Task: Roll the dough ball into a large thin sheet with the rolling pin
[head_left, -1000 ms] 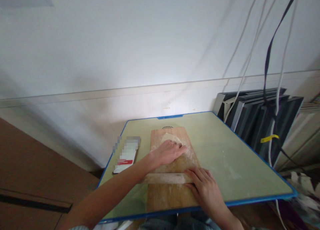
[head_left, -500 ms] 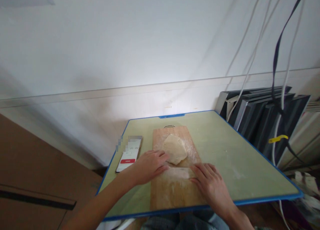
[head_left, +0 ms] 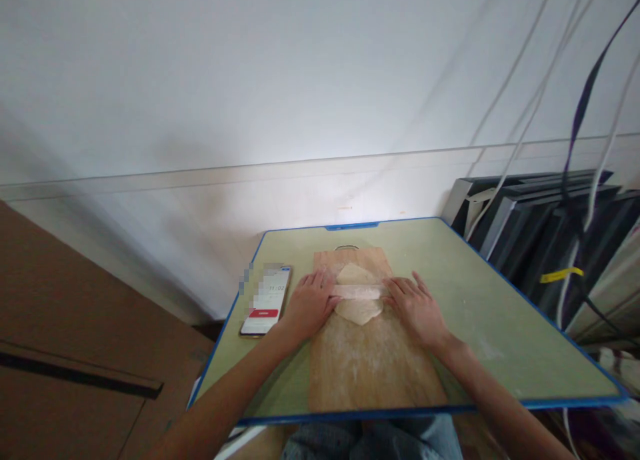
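Note:
A floured rolling pin (head_left: 360, 291) lies crosswise over a flat, pale sheet of dough (head_left: 359, 311), hiding the dough's middle. My left hand (head_left: 313, 300) is closed on the pin's left end, and my right hand (head_left: 414, 305) grips its right end. Dough shows both beyond the pin and on the near side of it. Underneath is a wooden cutting board (head_left: 367, 373) dusted with flour, a metal handle at its far end.
The board rests on a green table (head_left: 480, 313) with a blue rim. Left of it lies a phone (head_left: 265, 313) with a lit screen. Dark flat panels (head_left: 540, 227) lean at the right, with cables (head_left: 583, 113) hanging before them. A white wall (head_left: 300, 80) stands behind.
Both hands have moved the rolling pin away from me, from the bare board in front of the dough to on top of it. The view has shifted slightly.

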`<state>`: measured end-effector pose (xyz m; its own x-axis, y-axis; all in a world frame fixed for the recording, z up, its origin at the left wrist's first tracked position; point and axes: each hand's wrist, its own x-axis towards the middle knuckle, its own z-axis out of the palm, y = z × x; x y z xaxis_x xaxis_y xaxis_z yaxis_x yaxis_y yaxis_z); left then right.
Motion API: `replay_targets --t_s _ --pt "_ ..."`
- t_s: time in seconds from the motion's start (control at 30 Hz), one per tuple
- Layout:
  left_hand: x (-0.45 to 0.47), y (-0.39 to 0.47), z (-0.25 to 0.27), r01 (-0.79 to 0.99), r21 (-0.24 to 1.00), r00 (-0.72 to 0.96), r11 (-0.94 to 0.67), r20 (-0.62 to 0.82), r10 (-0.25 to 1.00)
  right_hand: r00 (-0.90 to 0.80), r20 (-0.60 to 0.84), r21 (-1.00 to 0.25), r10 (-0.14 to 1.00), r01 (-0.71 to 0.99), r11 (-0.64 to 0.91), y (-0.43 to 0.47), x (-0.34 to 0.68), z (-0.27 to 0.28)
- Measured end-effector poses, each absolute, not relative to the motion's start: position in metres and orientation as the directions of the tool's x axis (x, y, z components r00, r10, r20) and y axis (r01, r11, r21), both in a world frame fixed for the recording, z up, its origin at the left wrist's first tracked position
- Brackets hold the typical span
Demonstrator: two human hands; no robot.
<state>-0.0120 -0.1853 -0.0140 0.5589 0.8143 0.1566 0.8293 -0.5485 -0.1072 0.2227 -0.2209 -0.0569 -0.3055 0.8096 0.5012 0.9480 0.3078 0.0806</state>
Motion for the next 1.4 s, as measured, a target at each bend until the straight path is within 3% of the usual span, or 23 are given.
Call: replay_targets --t_s 0.2,0.5,0.7,0.97,1.27,1.4 --pt "-0.006 -0.168 -0.017 0.843 -0.024 0.529 -0.537 0.215 0.821 -0.266 0.415 0.012 0.87 0.958 0.287 -0.209 0.218 -0.049" --pt "0.006 -0.139 -0.013 0.877 0.002 0.478 -0.481 0.115 0.871 -0.222 0.167 -0.08 0.961 0.968 0.238 -0.173 0.222 -0.037" --pt "0.007 -0.122 -0.012 0.879 0.054 0.473 -0.473 0.02 0.881 -0.404 0.098 -0.014 0.91 0.913 0.407 -0.154 0.236 -0.047" --pt "0.009 -0.102 -0.015 0.877 0.085 0.478 -0.473 -0.057 0.876 -0.505 0.076 -0.065 0.86 0.858 0.509 -0.129 0.245 -0.049" --pt "0.014 -0.087 -0.016 0.884 0.115 0.458 -0.453 -0.026 0.888 -0.41 0.035 -0.076 0.912 0.908 0.411 -0.112 0.236 -0.042" --pt "0.016 -0.083 -0.015 0.904 0.114 0.415 -0.412 -0.009 0.91 -0.248 0.01 -0.096 0.969 0.964 0.248 -0.109 0.227 -0.026"
